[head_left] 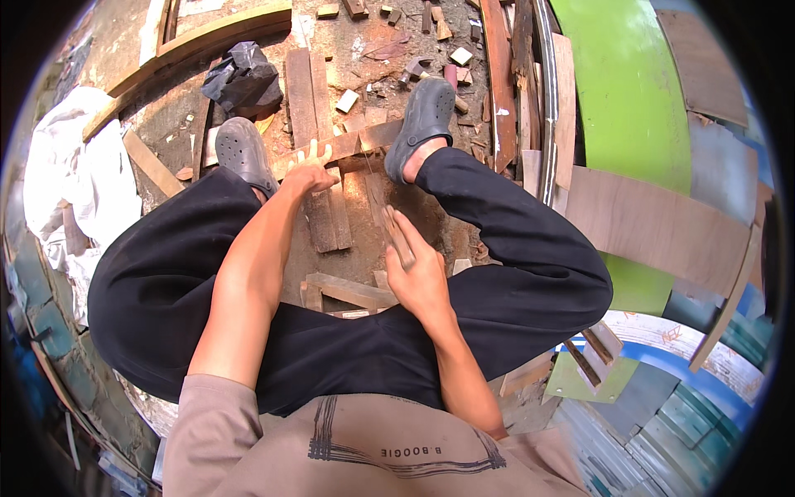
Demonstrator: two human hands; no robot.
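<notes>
A brown wooden strip (361,142) lies crosswise between my two shod feet, over other planks on the ground. My left hand (310,168) bears on its left part, fingers spread over the wood and thumb toward me. In my right hand (416,277), between my knees, is the wooden handle of a handsaw (399,238), slightly blurred. Its thin blade shows nearly edge-on, running up to the strip near its middle. Beneath the strip two planks (320,217) lie side by side, pointing away from me.
Wood offcuts (347,101) litter the ground ahead. A black plastic bag (243,80) and white cloth (79,178) lie left, with a long beam (199,40) behind. Long boards (500,83), a green panel (617,91) and a brown plywood piece (658,228) are at right. A wooden frame (348,291) sits close to me.
</notes>
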